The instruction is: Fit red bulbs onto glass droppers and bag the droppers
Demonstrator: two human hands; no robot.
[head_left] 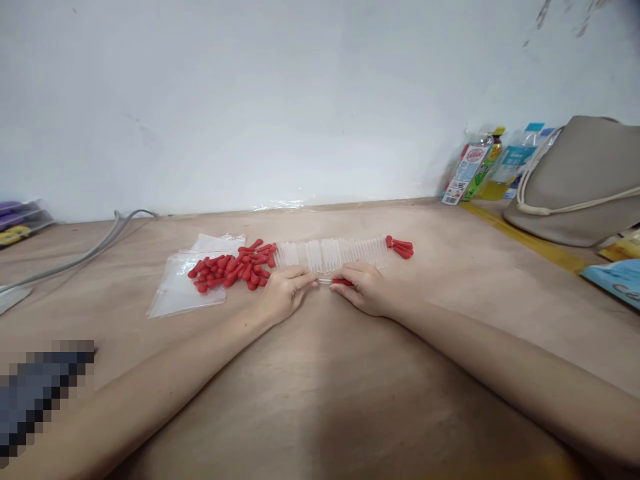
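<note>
Now the left hand point(287, 293) pinches a slim clear tube point(325, 281), its other end at the red bulb point(342, 282) in the right hand's point(366, 288) grip, just before the row of tubes point(323, 254) across the tabletop point(280, 380)!

One tube point(325, 281), one red bulb point(342, 282) held
Heaped bulbs point(233, 268) and lined-up tubes point(315, 253), dozens each; one carton point(466, 175), one grey-brown bag point(585, 180).
</note>
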